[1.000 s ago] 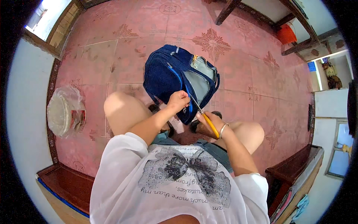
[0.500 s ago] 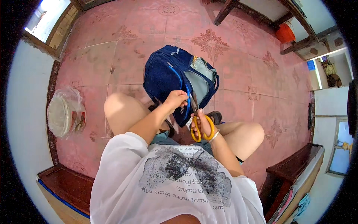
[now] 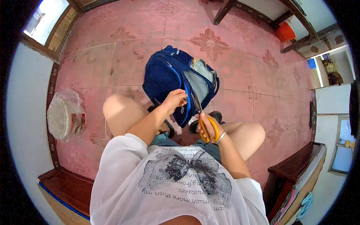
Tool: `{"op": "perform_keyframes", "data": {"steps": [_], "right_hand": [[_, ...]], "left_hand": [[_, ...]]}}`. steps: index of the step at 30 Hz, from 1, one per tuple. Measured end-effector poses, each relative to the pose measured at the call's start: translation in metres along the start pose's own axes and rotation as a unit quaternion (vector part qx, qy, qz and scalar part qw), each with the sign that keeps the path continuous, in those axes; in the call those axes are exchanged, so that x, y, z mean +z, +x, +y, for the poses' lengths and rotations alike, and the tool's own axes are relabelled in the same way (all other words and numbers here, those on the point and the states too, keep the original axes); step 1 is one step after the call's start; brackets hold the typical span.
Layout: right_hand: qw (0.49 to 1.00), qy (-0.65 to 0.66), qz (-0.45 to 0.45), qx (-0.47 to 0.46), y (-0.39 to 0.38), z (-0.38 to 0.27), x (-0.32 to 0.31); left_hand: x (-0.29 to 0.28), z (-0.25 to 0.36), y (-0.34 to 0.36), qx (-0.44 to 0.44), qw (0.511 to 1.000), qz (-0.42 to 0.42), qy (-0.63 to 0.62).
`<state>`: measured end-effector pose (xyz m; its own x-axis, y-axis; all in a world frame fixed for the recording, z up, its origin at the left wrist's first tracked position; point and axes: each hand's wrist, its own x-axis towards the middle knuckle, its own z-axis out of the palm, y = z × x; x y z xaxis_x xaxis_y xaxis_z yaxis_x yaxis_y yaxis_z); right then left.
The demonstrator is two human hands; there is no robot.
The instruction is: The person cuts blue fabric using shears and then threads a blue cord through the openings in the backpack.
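A dark blue backpack (image 3: pixel 162 77) with bright blue zip trim stands on the floor between my feet, its grey-lined opening gaping on the right. My left hand (image 3: pixel 175 100) is closed in a pinch at the blue zip edge; whatever lies between its fingertips is too small to make out. In my right hand (image 3: pixel 208 126) are scissors (image 3: pixel 213 129) with yellow handles, my fingers through the loops. Their dark blades point up and away, against the backpack's near right side beside the zip trim. The blades look closed or nearly so.
A pale round tub (image 3: pixel 62 114) wrapped in clear plastic sits at the left on pink tiles (image 3: pixel 138 22). Dark wooden furniture (image 3: pixel 296 163) stands at the near right, and another wooden piece (image 3: pixel 73 189) at the near left. A red bucket (image 3: pixel 285 32) is at the far right.
My right hand has turned the scissors and shifted slightly right and toward me; the handle loops have come closer together. My left hand stays pinched at the zip edge, barely moved.
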<state>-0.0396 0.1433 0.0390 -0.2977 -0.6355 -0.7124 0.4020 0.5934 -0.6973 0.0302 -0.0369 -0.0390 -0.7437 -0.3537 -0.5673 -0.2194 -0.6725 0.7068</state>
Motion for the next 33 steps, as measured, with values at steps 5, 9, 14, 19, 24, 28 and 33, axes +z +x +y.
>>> {"op": "perform_keyframes", "data": {"steps": [5, 9, 14, 19, 24, 28, 33], "right_hand": [[0.982, -0.010, 0.134, -0.133, 0.016, -0.003, -0.008], [0.918, -0.149, 0.260, -0.260, 0.072, 0.013, -0.024], [0.958, -0.152, 0.149, -0.192, 0.075, -0.005, -0.003], [0.961, -0.123, 0.089, -0.230, 0.105, 0.023, -0.015], [0.949, -0.135, 0.118, -0.258, 0.107, 0.023, 0.008], [0.947, -0.170, 0.169, -0.216, 0.088, 0.010, 0.023], [0.941, -0.083, 0.134, -0.301, 0.079, -0.001, 0.002]], "left_hand": [[-0.002, -0.003, 0.003, -0.028, 0.998, -0.027, 0.040], [0.002, -0.009, -0.002, -0.036, 0.994, -0.043, 0.091], [0.006, -0.013, -0.010, -0.017, 0.983, -0.062, 0.170], [0.003, -0.012, -0.012, -0.010, 0.972, -0.079, 0.220], [0.003, -0.018, -0.012, 0.001, 0.975, 0.046, 0.216], [0.002, -0.012, -0.010, -0.018, 0.956, 0.077, 0.281], [0.001, -0.009, -0.022, 0.006, 0.994, -0.038, 0.099]]}}
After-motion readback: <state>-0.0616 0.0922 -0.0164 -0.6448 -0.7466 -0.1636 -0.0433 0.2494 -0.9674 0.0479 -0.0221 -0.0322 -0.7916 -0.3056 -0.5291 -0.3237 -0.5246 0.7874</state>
